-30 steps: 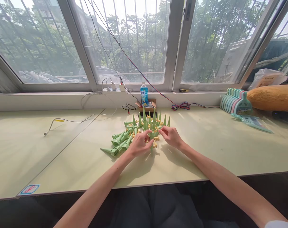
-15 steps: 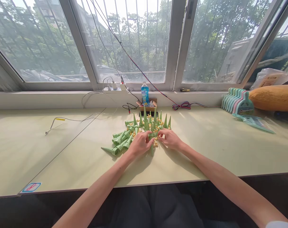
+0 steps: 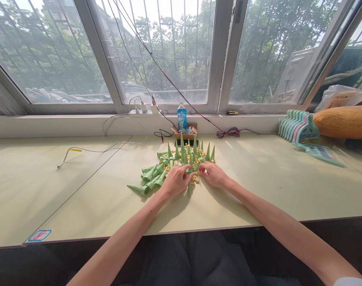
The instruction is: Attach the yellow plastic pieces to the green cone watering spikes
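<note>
Observed from beside the table point(image 3: 288, 178): over the last second the right hand point(image 3: 214, 174) had moved in towards the left hand point(image 3: 177, 178), and by this moment its fingertips were just beside the piece held there. Both hands were thereby engaged at one spot, though what work was under way between the fingertips could not be made out. The left hand was closed in a pinch, thumb and fingers around a green spike point(image 3: 190, 190) held apparently point down, close to the near side of the pile. The right hand was half curled, its fingertips drawn together; whether they gripped a small part could not be told.

Upright spikes point(image 3: 194, 147) crowded the space from twelve to one o'clock of the hands, leaving little room beyond the fingers. Loose spikes point(image 3: 151, 174) lay heaped at nine to ten o'clock, near the left hand. Yellow pieces point(image 3: 195, 180) were scattered among them, some directly under the fingertips. Farther off stood a blue bottle point(image 3: 182, 119) at twelve o'clock; a coiled cable point(image 3: 228, 132) lay towards one o'clock, teal tools point(image 3: 300, 127) at two.
</note>
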Tool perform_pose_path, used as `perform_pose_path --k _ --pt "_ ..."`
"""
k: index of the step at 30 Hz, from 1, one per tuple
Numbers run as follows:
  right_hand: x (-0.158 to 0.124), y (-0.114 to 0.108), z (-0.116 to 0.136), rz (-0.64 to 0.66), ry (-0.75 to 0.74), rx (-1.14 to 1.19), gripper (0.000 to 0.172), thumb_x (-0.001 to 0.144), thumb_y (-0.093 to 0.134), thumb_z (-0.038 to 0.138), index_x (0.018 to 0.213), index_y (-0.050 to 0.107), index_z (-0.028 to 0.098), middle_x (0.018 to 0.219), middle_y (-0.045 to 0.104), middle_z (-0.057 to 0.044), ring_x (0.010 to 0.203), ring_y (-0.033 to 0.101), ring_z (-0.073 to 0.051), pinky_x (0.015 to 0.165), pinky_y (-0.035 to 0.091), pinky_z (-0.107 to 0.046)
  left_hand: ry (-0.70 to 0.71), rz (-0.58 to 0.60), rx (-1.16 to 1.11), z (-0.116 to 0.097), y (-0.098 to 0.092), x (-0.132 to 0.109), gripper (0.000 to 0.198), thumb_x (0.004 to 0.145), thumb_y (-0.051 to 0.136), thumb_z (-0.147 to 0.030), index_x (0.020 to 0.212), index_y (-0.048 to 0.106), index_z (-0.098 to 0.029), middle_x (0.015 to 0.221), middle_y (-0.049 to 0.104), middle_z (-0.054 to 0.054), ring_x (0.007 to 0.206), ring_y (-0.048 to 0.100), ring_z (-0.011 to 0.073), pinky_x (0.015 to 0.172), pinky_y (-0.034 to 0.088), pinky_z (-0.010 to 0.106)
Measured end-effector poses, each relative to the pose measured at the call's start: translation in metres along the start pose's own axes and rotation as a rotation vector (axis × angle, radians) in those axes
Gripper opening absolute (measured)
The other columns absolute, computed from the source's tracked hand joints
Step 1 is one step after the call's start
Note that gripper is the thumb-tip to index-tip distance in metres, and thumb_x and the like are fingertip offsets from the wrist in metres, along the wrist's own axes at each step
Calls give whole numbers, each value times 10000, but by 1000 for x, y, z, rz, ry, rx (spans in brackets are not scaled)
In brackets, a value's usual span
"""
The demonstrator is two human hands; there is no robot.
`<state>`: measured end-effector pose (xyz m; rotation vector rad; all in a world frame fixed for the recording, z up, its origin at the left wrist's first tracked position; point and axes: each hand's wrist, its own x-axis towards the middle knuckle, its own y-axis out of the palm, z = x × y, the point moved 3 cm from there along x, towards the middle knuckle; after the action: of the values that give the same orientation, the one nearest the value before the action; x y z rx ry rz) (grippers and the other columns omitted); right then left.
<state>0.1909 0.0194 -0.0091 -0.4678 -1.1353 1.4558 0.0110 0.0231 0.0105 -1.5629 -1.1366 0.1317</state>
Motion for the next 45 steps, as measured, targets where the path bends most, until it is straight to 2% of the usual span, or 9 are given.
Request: perform_pose_path --k 6,13,19,24,29,37,45 --pt "-1 -3 3 -65 -45 72 98 902 509 193 813 551 192 829 610 -31 685 533 -146 663 410 -276 16 -70 -24 0 -4 0 185 894 586 -253 1035 667 -165 661 622 12 677 586 182 769 475 347" --pt "-7 -13 22 -182 -100 415 207 958 466 351 849 545 195 725 577 -4 646 524 -138 580 426 -254 101 -87 -56 -2 -6 0 126 852 642 -211 967 675 -173 744 613 18 708 563 169 712 470 313" --pt "-12 -15 33 -136 -152 579 219 960 484 399 892 543 199 777 598 -15 639 551 -128 576 484 -249 143 -83 -74 -3 -5 1 82 870 622 -193 913 690 -176 741 600 17 698 555 153 703 465 296" --pt "-13 -15 35 -106 -158 599 232 961 486 424 924 557 206 795 626 -20 665 585 -137 610 502 -267 168 -78 -88 -3 -4 0 147 905 554 -182 835 683 -181 727 593 16 716 560 151 709 463 282" --pt "-13 -13 35 -95 -152 627 246 964 477 434 936 574 209 810 638 -25 671 597 -142 623 514 -280 151 -78 -93 -2 -4 0 171 930 533 -222 856 683 -185 742 588 22 723 557 154 701 459 278" --pt "-12 -13 36 -100 -142 638 262 958 491 438 927 592 198 793 631 -21 603 545 -121 579 503 -265 163 -76 -102 -4 -7 1 230 937 510 -197 777 673 -171 726 595 27 707 535 151 687 439 271" --pt "-10 -13 35 -140 -145 520 263 939 526 430 872 608 189 778 653 -30 674 590 -143 584 490 -259 123 -64 -104 -4 -7 1 210 912 538 -194 754 675 -175 724 594 24 710 547 153 702 457 283"
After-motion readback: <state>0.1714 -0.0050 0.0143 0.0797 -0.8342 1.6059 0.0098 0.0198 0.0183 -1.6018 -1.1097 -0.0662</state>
